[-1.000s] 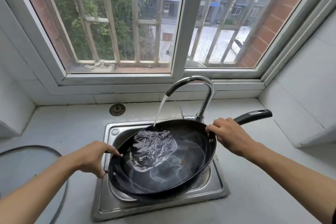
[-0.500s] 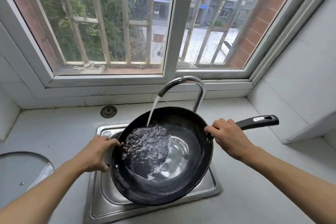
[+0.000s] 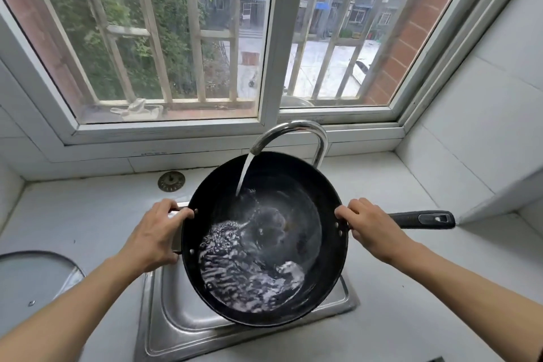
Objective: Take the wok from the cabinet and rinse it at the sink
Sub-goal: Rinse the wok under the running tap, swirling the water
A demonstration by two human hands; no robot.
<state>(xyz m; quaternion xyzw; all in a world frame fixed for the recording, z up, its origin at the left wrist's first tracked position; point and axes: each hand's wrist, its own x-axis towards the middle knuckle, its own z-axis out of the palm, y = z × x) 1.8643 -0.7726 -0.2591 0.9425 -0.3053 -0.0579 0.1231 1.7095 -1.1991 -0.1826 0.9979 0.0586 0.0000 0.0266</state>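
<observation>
A black wok (image 3: 326, 194) hangs over the steel sink (image 3: 182, 311), tilted toward me, with water pooled in its near side. A stream runs into it from the curved chrome faucet (image 3: 296, 129) behind. My left hand (image 3: 155, 235) grips the small loop handle on the wok's left rim. My right hand (image 3: 373, 229) grips the base of the long black handle (image 3: 423, 219), which points right over the counter.
A glass lid (image 3: 32, 276) lies on the counter at the left. A round metal cap (image 3: 171, 181) sits in the counter behind the sink. White tiled walls close in the right side, and a barred window runs along the back.
The wok has been lifted higher and tipped toward me, so the water has slid from its far left side to its near side. Both hands kept their grips.
</observation>
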